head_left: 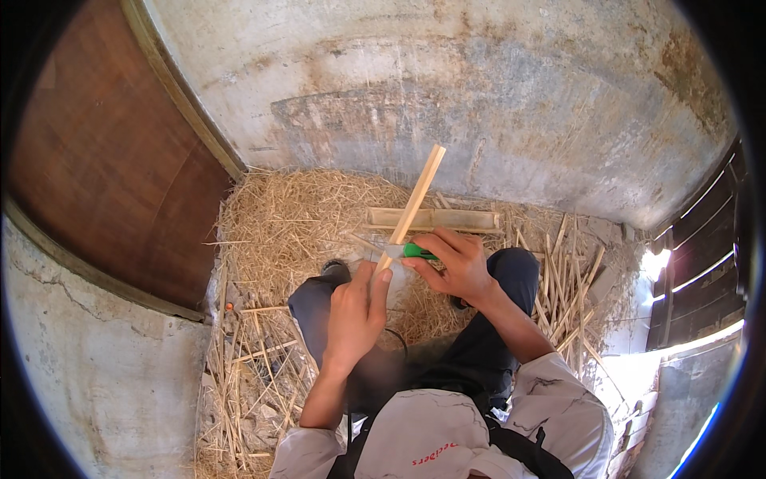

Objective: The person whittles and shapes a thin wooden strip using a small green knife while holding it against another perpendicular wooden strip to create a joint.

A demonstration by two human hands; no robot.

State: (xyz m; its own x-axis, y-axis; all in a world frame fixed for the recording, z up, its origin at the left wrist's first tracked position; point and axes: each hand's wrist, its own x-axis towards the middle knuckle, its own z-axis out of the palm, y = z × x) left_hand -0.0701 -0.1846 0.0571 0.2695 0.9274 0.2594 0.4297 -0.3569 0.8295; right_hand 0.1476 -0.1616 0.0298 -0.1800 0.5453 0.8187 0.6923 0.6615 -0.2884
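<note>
My left hand (355, 313) is closed around the lower end of a pale bamboo strip (420, 190), which slants up and to the right, away from me. In my right hand (458, 265) is a green-handled knife (418, 251). Its thin blade points left and lies across the strip just above my left fingers. How deep the edge sits in the bamboo, if at all, I cannot tell. Both hands are held between my knees, over a floor strewn with shavings (291, 211).
A split bamboo half (435, 219) lies on the shavings by the stained wall (447, 104). Loose bamboo sticks (562, 287) are heaped at right, and more thin strips (239, 399) lie at lower left. A brown door panel (120, 160) stands on the left; dark slats (702, 255) are at right.
</note>
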